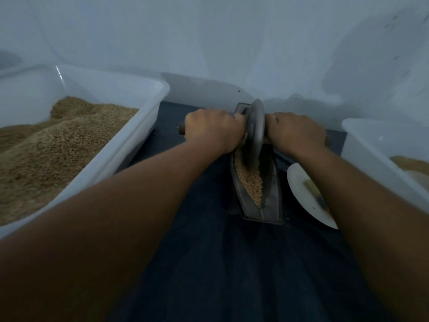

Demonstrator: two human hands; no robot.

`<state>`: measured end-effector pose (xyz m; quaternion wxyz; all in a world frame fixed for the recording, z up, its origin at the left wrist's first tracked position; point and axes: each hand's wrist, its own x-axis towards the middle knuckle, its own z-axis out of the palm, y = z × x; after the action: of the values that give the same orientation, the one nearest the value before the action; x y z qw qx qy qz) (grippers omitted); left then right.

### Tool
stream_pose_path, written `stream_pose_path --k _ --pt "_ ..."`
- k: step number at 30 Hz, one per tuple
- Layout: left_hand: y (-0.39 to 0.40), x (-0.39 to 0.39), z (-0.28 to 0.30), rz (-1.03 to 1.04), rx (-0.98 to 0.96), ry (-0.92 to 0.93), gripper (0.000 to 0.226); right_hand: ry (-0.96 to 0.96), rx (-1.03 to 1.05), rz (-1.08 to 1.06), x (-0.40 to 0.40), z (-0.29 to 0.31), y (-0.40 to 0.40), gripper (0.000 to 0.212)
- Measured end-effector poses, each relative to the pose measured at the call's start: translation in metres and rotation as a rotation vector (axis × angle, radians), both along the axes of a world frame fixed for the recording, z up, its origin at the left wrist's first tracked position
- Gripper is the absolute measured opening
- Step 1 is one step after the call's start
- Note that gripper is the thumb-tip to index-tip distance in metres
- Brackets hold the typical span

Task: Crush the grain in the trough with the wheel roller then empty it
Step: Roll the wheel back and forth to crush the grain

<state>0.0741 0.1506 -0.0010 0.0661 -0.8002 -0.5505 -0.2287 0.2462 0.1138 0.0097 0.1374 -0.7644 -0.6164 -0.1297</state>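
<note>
Apparently both hands [214, 129] on wheel roller [255, 135].

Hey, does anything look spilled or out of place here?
Nothing stands out. The grain stays inside the trough, and both hands grip the wheel roller, which stands in it.

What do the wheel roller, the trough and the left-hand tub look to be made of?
Wheel roller: likely metal, a dull grey disc with a thin edge.
Trough: probably the same dark grey metal, matte; dim light leaves it open.
Left tub: looks like plastic, white and slightly translucent, with a glossy rounded rim.
</note>
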Motion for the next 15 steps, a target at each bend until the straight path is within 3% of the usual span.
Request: stream_pose_path --k 5,15 --pt "-0.021 -0.002 0.001 0.007 0.071 0.067 0.050 0.098 0.048 -0.026 -0.006 -0.008 -0.033 0.051" --pt "-0.060 -0.018 0.001 0.028 0.124 0.138 0.050 -0.002 0.112 0.009 -0.022 -0.009 -0.077 0.048"
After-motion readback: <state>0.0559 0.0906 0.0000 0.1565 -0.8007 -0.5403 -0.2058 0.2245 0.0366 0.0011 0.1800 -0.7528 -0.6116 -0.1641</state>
